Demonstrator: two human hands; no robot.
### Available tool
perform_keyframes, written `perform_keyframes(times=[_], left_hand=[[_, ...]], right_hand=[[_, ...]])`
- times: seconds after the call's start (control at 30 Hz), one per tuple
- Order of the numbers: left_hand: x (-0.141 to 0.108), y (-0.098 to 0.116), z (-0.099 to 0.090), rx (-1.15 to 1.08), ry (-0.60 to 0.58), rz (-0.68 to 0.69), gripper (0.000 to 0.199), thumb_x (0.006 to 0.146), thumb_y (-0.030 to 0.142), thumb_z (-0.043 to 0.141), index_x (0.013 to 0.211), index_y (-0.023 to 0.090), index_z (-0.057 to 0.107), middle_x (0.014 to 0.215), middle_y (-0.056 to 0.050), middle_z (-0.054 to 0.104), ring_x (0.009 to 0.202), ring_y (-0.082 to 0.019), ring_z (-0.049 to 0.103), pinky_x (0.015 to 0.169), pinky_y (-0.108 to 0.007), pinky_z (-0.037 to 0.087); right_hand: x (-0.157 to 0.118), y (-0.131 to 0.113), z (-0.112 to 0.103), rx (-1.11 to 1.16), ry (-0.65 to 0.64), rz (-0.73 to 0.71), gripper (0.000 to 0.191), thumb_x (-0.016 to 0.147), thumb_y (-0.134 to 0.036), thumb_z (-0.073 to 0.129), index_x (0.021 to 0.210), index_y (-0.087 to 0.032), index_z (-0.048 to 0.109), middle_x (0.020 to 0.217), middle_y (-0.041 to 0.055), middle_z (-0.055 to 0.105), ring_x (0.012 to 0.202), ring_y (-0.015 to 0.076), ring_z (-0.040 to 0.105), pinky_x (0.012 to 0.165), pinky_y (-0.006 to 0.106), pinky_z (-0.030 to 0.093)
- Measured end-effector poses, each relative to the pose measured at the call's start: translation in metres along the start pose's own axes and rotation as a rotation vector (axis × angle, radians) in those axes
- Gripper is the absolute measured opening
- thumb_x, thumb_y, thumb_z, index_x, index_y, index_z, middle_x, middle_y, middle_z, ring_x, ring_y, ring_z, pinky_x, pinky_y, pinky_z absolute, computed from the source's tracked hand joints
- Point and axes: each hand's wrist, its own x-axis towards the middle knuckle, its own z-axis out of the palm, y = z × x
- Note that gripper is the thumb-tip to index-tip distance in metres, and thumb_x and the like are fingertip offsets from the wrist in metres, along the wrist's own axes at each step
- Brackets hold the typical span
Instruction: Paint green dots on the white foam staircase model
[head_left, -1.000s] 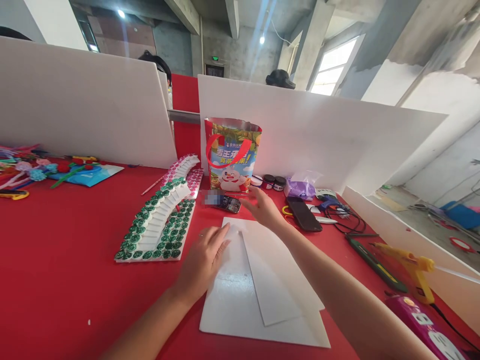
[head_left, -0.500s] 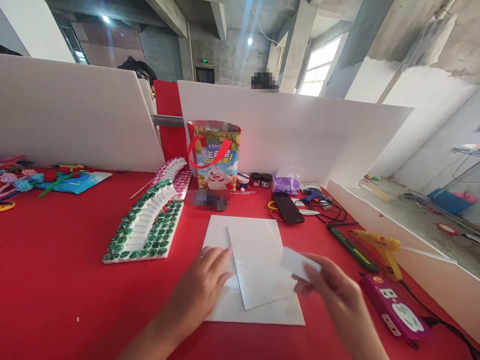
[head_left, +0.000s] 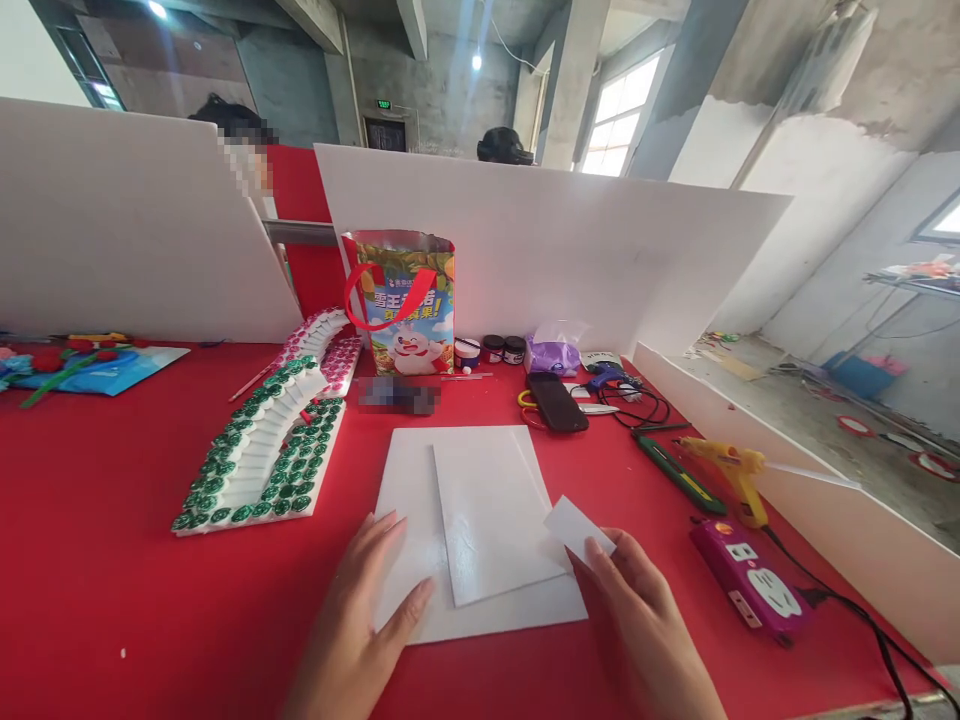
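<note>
Between my hands, a smaller white board (head_left: 491,520) lies slightly turned on top of a larger white board (head_left: 409,600). Light glints off the smaller one. My right hand (head_left: 637,590) pinches a small white card (head_left: 576,525) between thumb and fingers, its tip over the right edge of the boards. At the left edge of the larger board rests my left hand (head_left: 375,590), fingers spread, thumb lying over the board. It holds nothing.
A green-studded stair model (head_left: 262,450) stands at left, a gift bag (head_left: 409,310) behind. To the right lie a phone (head_left: 557,402), a green utility knife (head_left: 679,472), a yellow glue gun (head_left: 727,465) and a purple power strip (head_left: 750,580) with cables. White panels (head_left: 540,250) wall the back.
My left hand has drawn back from the smaller board to the larger board's left edge, its fingers spreading. The card in my right hand has tilted. The whole view has shifted a little.
</note>
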Motion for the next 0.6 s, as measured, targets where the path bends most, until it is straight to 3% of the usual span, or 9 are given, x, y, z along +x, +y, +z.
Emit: perform_keyframes(times=[0.07, 0.17, 0.37, 0.5, 0.6], left_hand=[[-0.003, -0.004, -0.008, 0.005, 0.014, -0.023, 0.055, 0.094, 0.057, 0.054, 0.141, 0.028, 0.057, 0.151, -0.009, 0.055, 0.141, -0.032, 0.051, 0.107, -0.048, 0.054], [-0.009, -0.016, -0.016, 0.117, 0.036, 0.051, 0.058, 0.091, 0.059, 0.059, 0.141, 0.029, 0.057, 0.147, -0.008, 0.059, 0.138, -0.033, 0.052, 0.106, -0.049, 0.054], [-0.013, -0.031, -0.005, 0.453, 0.019, 0.262, 0.08, 0.081, 0.071, 0.065, 0.146, 0.026, 0.053, 0.155, -0.014, 0.051, 0.137, -0.043, 0.049, 0.1, -0.06, 0.052], [-0.015, -0.024, 0.004, 0.515, 0.003, 0.383, 0.094, 0.08, 0.075, 0.063, 0.156, 0.025, 0.039, 0.157, -0.016, 0.048, 0.14, -0.043, 0.047, 0.101, -0.059, 0.05], [-0.021, -0.008, 0.011, 0.497, -0.011, 0.438, 0.087, 0.089, 0.068, 0.058, 0.161, 0.031, 0.026, 0.159, -0.012, 0.046, 0.145, -0.041, 0.042, 0.11, -0.061, 0.043]], right_hand=[[-0.005, 0.004, -0.001, 0.011, -0.047, 0.076, 0.053, 0.068, -0.067, 0.08, 0.092, -0.02, 0.073, 0.08, 0.0052, 0.074, 0.077, 0.0255, 0.071, 0.067, 0.032, 0.058], [-0.011, 0.009, -0.005, 0.097, -0.086, 0.155, 0.051, 0.067, -0.062, 0.084, 0.096, -0.022, 0.073, 0.086, 0.0051, 0.076, 0.084, 0.0261, 0.072, 0.072, 0.031, 0.058], [-0.016, 0.01, -0.008, 0.323, -0.105, 0.246, 0.042, 0.066, -0.05, 0.09, 0.091, -0.023, 0.072, 0.093, 0.0075, 0.078, 0.081, 0.0265, 0.073, 0.066, 0.032, 0.058], [-0.021, 0.008, -0.004, 0.324, -0.207, 0.276, 0.039, 0.07, -0.049, 0.087, 0.091, -0.021, 0.071, 0.081, 0.0058, 0.074, 0.068, 0.0223, 0.068, 0.059, 0.03, 0.053], [-0.024, 0.01, 0.001, 0.295, -0.257, 0.243, 0.036, 0.074, -0.052, 0.084, 0.085, -0.021, 0.069, 0.07, 0.0019, 0.069, 0.059, 0.0169, 0.06, 0.054, 0.026, 0.047]])
